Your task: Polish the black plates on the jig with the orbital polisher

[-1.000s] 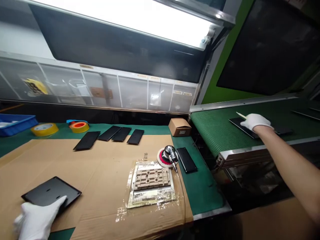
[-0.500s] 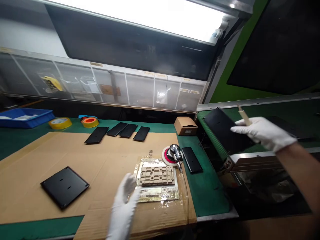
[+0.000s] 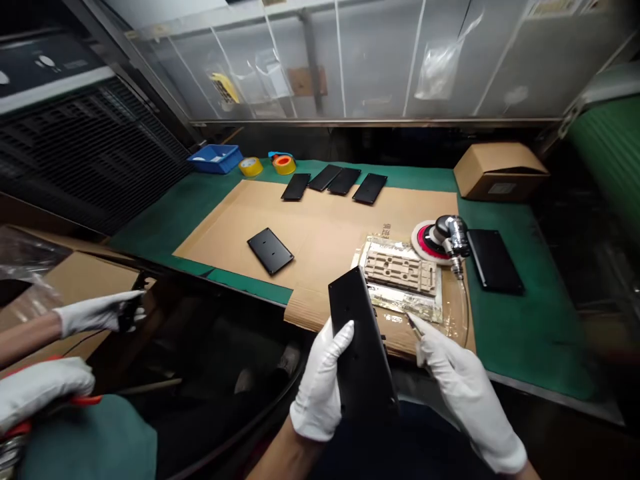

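My gloved left hand (image 3: pixel 323 377) is wrapped round a black rectangular panel (image 3: pixel 357 347), held tilted above my lap at the bench's front edge, with the thumb on its face. In my gloved right hand (image 3: pixel 463 387) is a slim pen-like tool (image 3: pixel 414 327) with a pale handle and a dark tip; its exact kind is unclear. The tip points toward the beige slotted fixture block (image 3: pixel 400 272) taped down on the cardboard (image 3: pixel 320 223). Just behind the block lies a round air sander (image 3: pixel 443 240) with a white and red pad, its hose running forward.
Several black panels (image 3: pixel 369 189) lie along the cardboard's back; one (image 3: pixel 271 251) is nearer the front, another (image 3: pixel 495 261) right of the sander. Behind stand a carton (image 3: pixel 500 172), tape rolls (image 3: pixel 251 167) and a blue tray (image 3: pixel 216 159). A co-worker's gloved hands (image 3: pixel 47 387) work at left.
My left hand, open beside the fixture before, now grips a black panel. My right hand has come from the green conveyor to the bench front, still with the tool. The view has swung left.
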{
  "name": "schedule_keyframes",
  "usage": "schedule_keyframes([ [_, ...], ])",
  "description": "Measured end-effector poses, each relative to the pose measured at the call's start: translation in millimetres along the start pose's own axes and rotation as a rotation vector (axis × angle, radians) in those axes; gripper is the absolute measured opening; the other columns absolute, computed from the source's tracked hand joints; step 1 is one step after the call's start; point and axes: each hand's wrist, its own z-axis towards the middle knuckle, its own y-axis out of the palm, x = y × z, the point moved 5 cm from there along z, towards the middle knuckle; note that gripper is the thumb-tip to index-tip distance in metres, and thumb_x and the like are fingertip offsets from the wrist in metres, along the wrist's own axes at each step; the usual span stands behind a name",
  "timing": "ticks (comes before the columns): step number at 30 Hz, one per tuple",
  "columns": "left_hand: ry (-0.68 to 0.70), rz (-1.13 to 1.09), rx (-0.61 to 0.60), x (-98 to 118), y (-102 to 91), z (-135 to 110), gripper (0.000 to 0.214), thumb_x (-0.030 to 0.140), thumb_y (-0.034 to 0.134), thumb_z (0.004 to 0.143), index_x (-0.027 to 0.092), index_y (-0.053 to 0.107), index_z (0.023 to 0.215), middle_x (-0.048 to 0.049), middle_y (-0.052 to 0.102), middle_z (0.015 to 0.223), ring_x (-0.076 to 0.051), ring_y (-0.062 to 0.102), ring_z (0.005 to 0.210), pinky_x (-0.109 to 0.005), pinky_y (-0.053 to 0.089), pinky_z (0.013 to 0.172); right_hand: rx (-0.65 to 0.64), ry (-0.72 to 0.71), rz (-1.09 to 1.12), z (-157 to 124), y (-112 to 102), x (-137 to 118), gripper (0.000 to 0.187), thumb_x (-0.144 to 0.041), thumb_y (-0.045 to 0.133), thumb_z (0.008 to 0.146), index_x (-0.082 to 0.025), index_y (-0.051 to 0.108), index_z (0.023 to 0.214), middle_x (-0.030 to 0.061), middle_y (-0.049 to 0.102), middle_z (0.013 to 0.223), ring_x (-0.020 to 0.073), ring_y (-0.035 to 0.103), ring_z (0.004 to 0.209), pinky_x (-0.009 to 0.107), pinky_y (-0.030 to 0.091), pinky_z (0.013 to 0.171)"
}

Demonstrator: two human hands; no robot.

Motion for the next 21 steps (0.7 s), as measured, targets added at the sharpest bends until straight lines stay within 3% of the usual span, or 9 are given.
schedule_keyframes([
  [4, -0.036, 0.050, -0.030, 0.3, 4.6, -10.4, 0.037, 0.029, 0.081, 0.089, 0.018, 0.071, 0.123, -0.0063, 0.075, 0.105, -0.013, 0.069, 0.076, -0.025, 0.059, 0.077, 0.027, -0.206, -0.054, -14.2, 12.1, -2.6, 0.038, -0.038, 0.067, 0.100, -0.027, 0.073, 0.136, 0.0077, 0.077, 0.122, 0.0219, 0.075, 0.103, 0.028, 0.062, 0.088],
  [7, -0.055, 0.077, -0.043, -0.3, 10.2, -12.7, 0.038, 0.029, 0.083, 0.087, 0.019, 0.072, 0.121, -0.0056, 0.075, 0.106, -0.012, 0.069, 0.076, -0.024, 0.058, 0.076, 0.063, -0.282, -0.090, -18.8, 8.8, -9.5, 0.036, -0.030, 0.068, 0.099, -0.029, 0.074, 0.135, 0.0066, 0.077, 0.123, 0.0214, 0.076, 0.103, 0.025, 0.063, 0.085],
  [10, -0.071, 0.096, -0.048, -0.9, 11.6, -13.0, 0.040, 0.031, 0.085, 0.084, 0.019, 0.072, 0.120, -0.0060, 0.075, 0.107, -0.017, 0.072, 0.084, -0.027, 0.059, 0.080, 0.067, -0.343, -0.113, -20.7, 1.7, -18.9, 0.036, -0.026, 0.069, 0.099, -0.028, 0.074, 0.134, 0.0062, 0.078, 0.116, 0.0205, 0.077, 0.097, 0.025, 0.063, 0.081],
  [14, -0.084, 0.098, -0.062, -2.6, 12.4, -14.0, 0.041, 0.033, 0.085, 0.084, 0.020, 0.072, 0.121, -0.0067, 0.075, 0.109, -0.022, 0.073, 0.094, -0.031, 0.059, 0.085, 0.035, -0.400, -0.125, -21.6, -2.9, -27.9, 0.037, -0.022, 0.068, 0.099, -0.028, 0.073, 0.135, 0.0035, 0.076, 0.092, 0.0165, 0.073, 0.078, 0.024, 0.059, 0.070],
  [21, -0.099, 0.085, -0.085, -3.7, 14.5, -14.8, 0.027, 0.031, 0.080, 0.089, 0.023, 0.074, 0.114, -0.0042, 0.075, 0.105, -0.018, 0.072, 0.089, -0.027, 0.058, 0.081, -0.031, -0.460, -0.133, -26.1, -1.4, -29.3, 0.046, -0.014, 0.066, 0.099, -0.030, 0.068, 0.142, 0.0001, 0.069, 0.082, 0.0130, 0.066, 0.070, 0.024, 0.055, 0.066],
])
